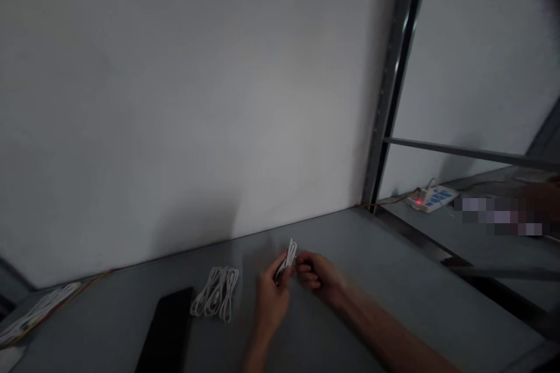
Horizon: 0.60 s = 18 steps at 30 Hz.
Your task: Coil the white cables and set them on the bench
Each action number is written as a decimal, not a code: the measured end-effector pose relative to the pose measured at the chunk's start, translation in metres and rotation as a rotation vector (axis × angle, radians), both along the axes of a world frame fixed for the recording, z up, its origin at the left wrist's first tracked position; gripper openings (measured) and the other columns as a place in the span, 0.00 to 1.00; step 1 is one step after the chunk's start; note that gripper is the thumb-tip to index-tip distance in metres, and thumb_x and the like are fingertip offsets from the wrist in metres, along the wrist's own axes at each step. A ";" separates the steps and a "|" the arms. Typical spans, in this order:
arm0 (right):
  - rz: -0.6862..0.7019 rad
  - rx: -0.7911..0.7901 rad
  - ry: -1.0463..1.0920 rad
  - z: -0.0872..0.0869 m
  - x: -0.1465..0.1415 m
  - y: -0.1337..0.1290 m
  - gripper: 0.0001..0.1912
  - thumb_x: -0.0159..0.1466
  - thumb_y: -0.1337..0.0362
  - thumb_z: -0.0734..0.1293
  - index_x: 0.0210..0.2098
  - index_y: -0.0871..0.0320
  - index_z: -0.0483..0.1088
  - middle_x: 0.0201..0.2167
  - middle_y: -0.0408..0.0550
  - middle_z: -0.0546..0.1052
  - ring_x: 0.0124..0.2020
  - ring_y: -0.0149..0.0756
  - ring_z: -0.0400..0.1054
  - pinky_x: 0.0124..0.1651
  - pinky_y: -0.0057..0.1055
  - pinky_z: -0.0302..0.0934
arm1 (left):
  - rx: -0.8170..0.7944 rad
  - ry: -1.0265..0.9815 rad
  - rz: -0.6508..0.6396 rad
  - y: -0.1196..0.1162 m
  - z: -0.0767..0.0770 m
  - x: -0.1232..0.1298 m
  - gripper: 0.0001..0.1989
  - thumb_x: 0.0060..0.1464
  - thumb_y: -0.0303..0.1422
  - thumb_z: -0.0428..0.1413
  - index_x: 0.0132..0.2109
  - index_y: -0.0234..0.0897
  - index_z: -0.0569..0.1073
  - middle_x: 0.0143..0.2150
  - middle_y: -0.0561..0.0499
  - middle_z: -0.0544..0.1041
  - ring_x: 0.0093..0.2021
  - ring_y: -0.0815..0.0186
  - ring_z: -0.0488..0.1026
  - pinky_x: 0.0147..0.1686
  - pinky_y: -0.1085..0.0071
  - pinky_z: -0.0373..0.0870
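A folded white cable (291,253) stands upright in my left hand (273,297), its fingers wrapped around the bundle. Just to the right, my right hand (315,271) is closed in a pinch beside the cable; a thin bit of white shows between its fingertips and the bundle, perhaps the cable's end. Left of my hands, several coiled white cables (215,293) lie side by side on the grey tabletop (371,315). A flat black object (167,329) rests next to them, its near end cut off by the frame.
A white wall (219,99) rises behind the tabletop. More white cables (48,309) and an orange wire lie at the far left. Past the metal post (391,81) on the right, a power strip (433,198) with a red light sits on another surface, near a blurred-out patch.
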State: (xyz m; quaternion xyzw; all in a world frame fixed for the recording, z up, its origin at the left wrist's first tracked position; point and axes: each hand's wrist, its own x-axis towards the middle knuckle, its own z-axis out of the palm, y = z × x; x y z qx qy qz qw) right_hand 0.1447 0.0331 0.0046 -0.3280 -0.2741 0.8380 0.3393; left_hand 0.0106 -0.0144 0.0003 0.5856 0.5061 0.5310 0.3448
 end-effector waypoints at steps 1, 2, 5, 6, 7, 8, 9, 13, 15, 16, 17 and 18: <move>-0.024 0.037 -0.026 -0.001 -0.001 -0.001 0.10 0.55 0.68 0.60 0.20 0.57 0.53 0.13 0.30 0.49 0.12 0.19 0.36 0.14 0.20 0.29 | -0.009 -0.032 -0.007 0.001 0.000 -0.001 0.21 0.54 0.40 0.55 0.52 0.35 0.76 0.52 0.43 0.77 0.51 0.55 0.75 0.53 0.62 0.70; -0.051 0.087 -0.066 -0.002 -0.002 -0.002 0.09 0.55 0.67 0.61 0.20 0.57 0.55 0.13 0.31 0.51 0.12 0.19 0.37 0.14 0.20 0.30 | -0.020 -0.069 -0.012 0.001 -0.001 -0.001 0.21 0.53 0.41 0.56 0.51 0.35 0.76 0.51 0.42 0.78 0.49 0.55 0.76 0.51 0.62 0.71; -0.123 0.260 -0.200 -0.006 -0.005 -0.002 0.11 0.55 0.62 0.62 0.20 0.57 0.57 0.12 0.32 0.54 0.11 0.19 0.41 0.15 0.22 0.33 | -0.066 -0.208 -0.034 0.004 -0.001 -0.003 0.23 0.49 0.43 0.60 0.49 0.34 0.77 0.48 0.42 0.79 0.45 0.55 0.77 0.47 0.63 0.73; -0.144 0.312 -0.239 -0.008 -0.006 -0.001 0.12 0.56 0.60 0.62 0.20 0.57 0.57 0.12 0.32 0.55 0.11 0.20 0.42 0.15 0.23 0.34 | -0.088 -0.251 -0.050 0.005 -0.002 -0.003 0.24 0.47 0.43 0.61 0.49 0.34 0.78 0.48 0.42 0.79 0.45 0.56 0.77 0.46 0.64 0.73; -0.163 0.363 -0.277 -0.009 -0.006 0.000 0.14 0.56 0.57 0.63 0.19 0.57 0.58 0.12 0.33 0.56 0.11 0.20 0.44 0.15 0.23 0.36 | -0.111 -0.290 -0.067 0.006 -0.003 -0.003 0.25 0.45 0.44 0.62 0.48 0.34 0.77 0.47 0.42 0.80 0.44 0.56 0.77 0.45 0.65 0.73; -0.181 0.419 -0.318 -0.010 -0.006 0.001 0.15 0.56 0.55 0.63 0.19 0.57 0.59 0.12 0.33 0.57 0.11 0.21 0.45 0.14 0.24 0.37 | -0.130 -0.324 -0.078 0.007 -0.003 -0.003 0.27 0.43 0.44 0.63 0.49 0.34 0.77 0.47 0.42 0.80 0.42 0.57 0.77 0.42 0.66 0.74; -0.198 0.483 -0.364 -0.011 -0.006 0.002 0.16 0.55 0.53 0.64 0.19 0.57 0.59 0.12 0.34 0.58 0.11 0.22 0.46 0.14 0.24 0.39 | -0.143 -0.351 -0.081 0.007 -0.004 -0.003 0.28 0.42 0.44 0.64 0.50 0.35 0.76 0.46 0.42 0.80 0.39 0.59 0.78 0.40 0.67 0.74; -0.259 0.699 -0.501 -0.012 -0.002 0.007 0.19 0.55 0.49 0.64 0.20 0.58 0.63 0.11 0.35 0.59 0.12 0.23 0.49 0.16 0.24 0.43 | -0.160 -0.399 -0.074 0.008 -0.007 -0.004 0.37 0.41 0.44 0.65 0.59 0.38 0.66 0.44 0.43 0.80 0.32 0.64 0.77 0.33 0.70 0.73; -0.284 0.715 -0.501 -0.013 -0.001 0.008 0.20 0.56 0.48 0.64 0.20 0.58 0.63 0.11 0.36 0.59 0.12 0.24 0.50 0.16 0.24 0.44 | -0.194 -0.384 -0.095 0.008 -0.008 -0.005 0.40 0.40 0.45 0.66 0.59 0.37 0.65 0.41 0.44 0.81 0.31 0.63 0.77 0.32 0.71 0.71; -0.290 0.704 -0.489 -0.013 -0.001 0.009 0.21 0.55 0.47 0.64 0.20 0.58 0.62 0.11 0.36 0.59 0.12 0.24 0.50 0.16 0.24 0.44 | -0.210 -0.371 -0.104 0.008 -0.007 -0.006 0.40 0.39 0.46 0.66 0.59 0.37 0.65 0.39 0.44 0.81 0.31 0.63 0.76 0.31 0.72 0.70; -0.293 0.692 -0.476 -0.014 -0.001 0.009 0.21 0.55 0.47 0.64 0.20 0.57 0.62 0.12 0.36 0.60 0.13 0.24 0.50 0.16 0.24 0.45 | -0.222 -0.357 -0.112 0.008 -0.007 -0.007 0.40 0.39 0.47 0.66 0.58 0.36 0.66 0.37 0.44 0.81 0.31 0.63 0.76 0.29 0.72 0.69; -0.296 0.681 -0.464 -0.014 -0.001 0.010 0.21 0.54 0.46 0.65 0.20 0.57 0.62 0.12 0.36 0.60 0.13 0.24 0.50 0.16 0.24 0.45 | -0.227 -0.346 -0.117 0.008 -0.007 -0.007 0.40 0.38 0.48 0.66 0.57 0.36 0.68 0.36 0.44 0.81 0.31 0.62 0.76 0.29 0.73 0.68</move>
